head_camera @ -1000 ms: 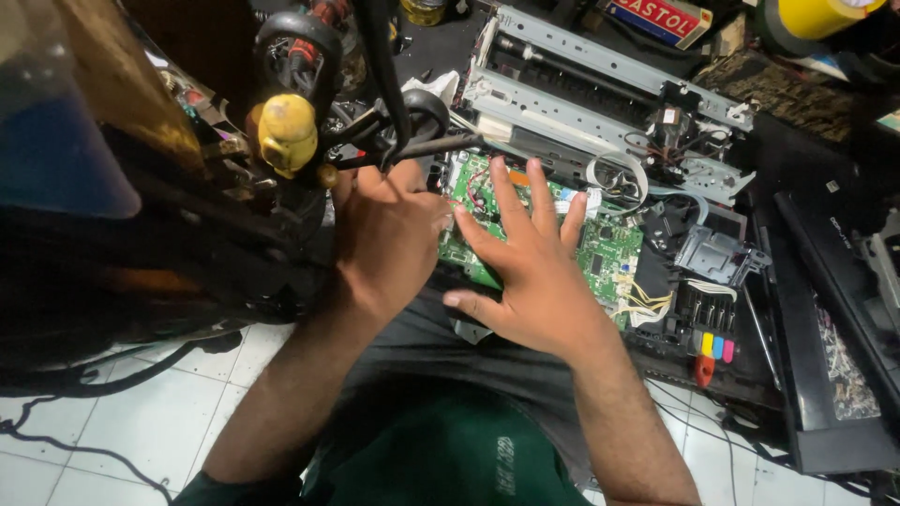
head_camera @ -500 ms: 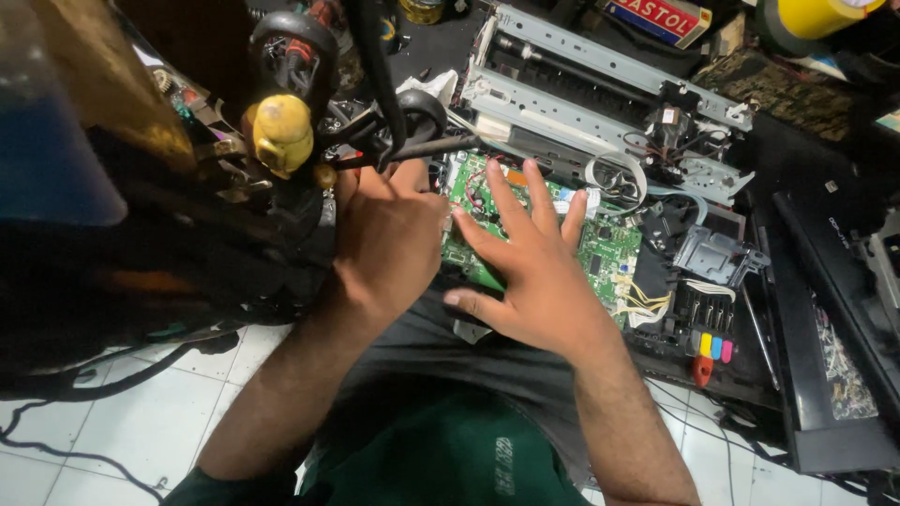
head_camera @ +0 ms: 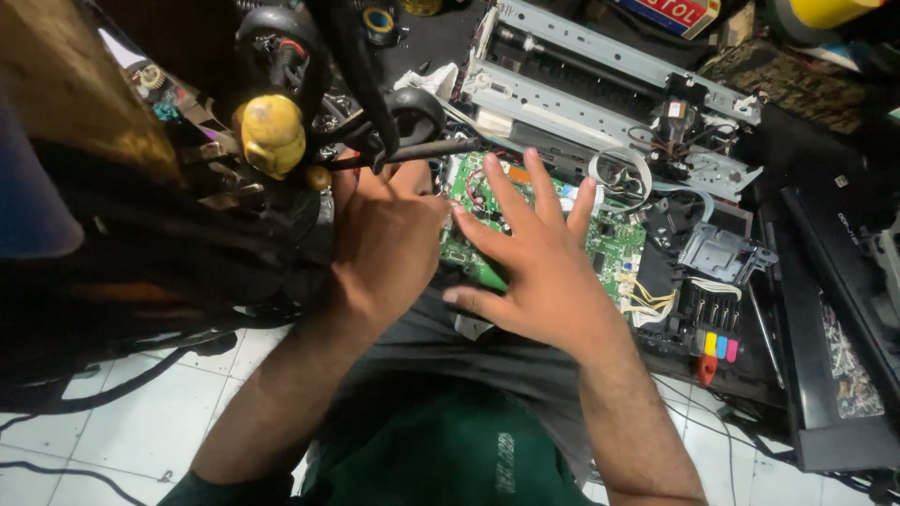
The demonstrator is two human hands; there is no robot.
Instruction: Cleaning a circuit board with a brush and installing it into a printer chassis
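Board: we see the green circuit board (head_camera: 609, 245) lying in the opened printer, just below the metal frame (head_camera: 600, 80) and partly under both hands.
Right hand: our right hand (head_camera: 539, 272) is spread wide, fingers fanned, palm resting flat on the board; it grips nothing.
Left hand: our left hand (head_camera: 389, 239) sits at the board's left edge with its fingers tucked out of sight; we cannot tell whether they pinch anything.
Nearby: ribbon cable (head_camera: 623, 169) curls just above the board; yellow wires (head_camera: 642, 295) run off its lower right; coloured ink caps (head_camera: 717, 345) sit well right.
Care, as we judge it: press lightly with the flat palm, keep fingertips off the connectors, and steady the board at its edges, not its parts.
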